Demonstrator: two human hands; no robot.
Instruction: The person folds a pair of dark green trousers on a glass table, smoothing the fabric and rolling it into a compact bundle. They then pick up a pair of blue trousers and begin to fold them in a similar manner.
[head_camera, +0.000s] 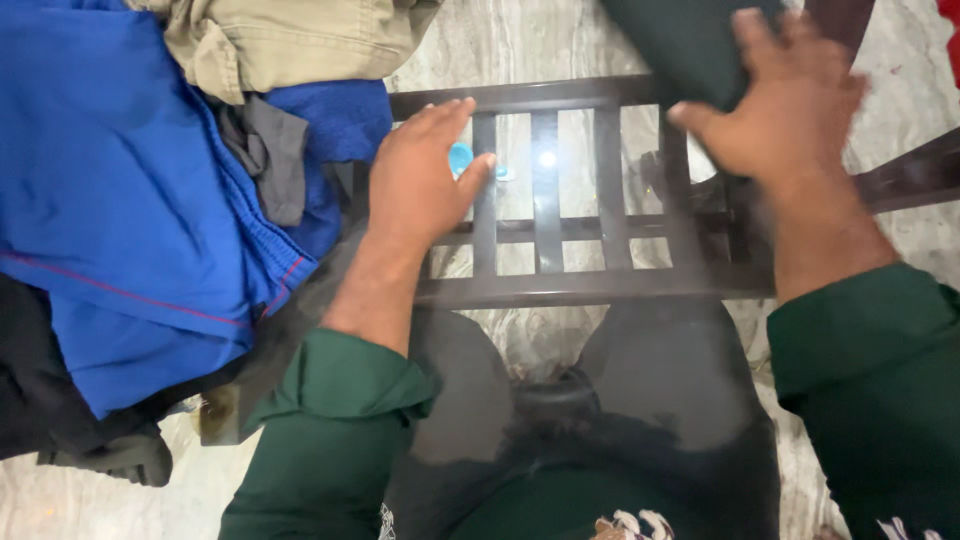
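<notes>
Seen from above, a person in dark green sleeves leaned over a glass tabletop (600, 55) with a dark wooden slatted frame (545, 215) showing through it and pale marbled floor beneath. The left hand (420, 180) lay palm down on the glass, fingers (447, 118) together and flat, holding nothing, just beside a heap of clothes. The right hand (785, 110) was blurred, its fingers (762, 40) loosely spread and its thumb pressing on a dark green cloth (690, 45) at the far edge of the tabletop; whether it truly gripped the cloth could not be told. The heap filled the left side: a smooth blue garment (120, 210) with a thin red stripe, a beige one (290, 40) of heavier weave on top, a grey piece (275, 150) tucked between, and black fabric (40, 390) underneath, hanging over the edge. A small blue round object (460, 157) showed beside the left thumb. Judging from this, the slick glass could let the green cloth slide off the far edge if the hand swept it carelessly, and the overhanging heap could slump to the floor if nudged by the left arm.
</notes>
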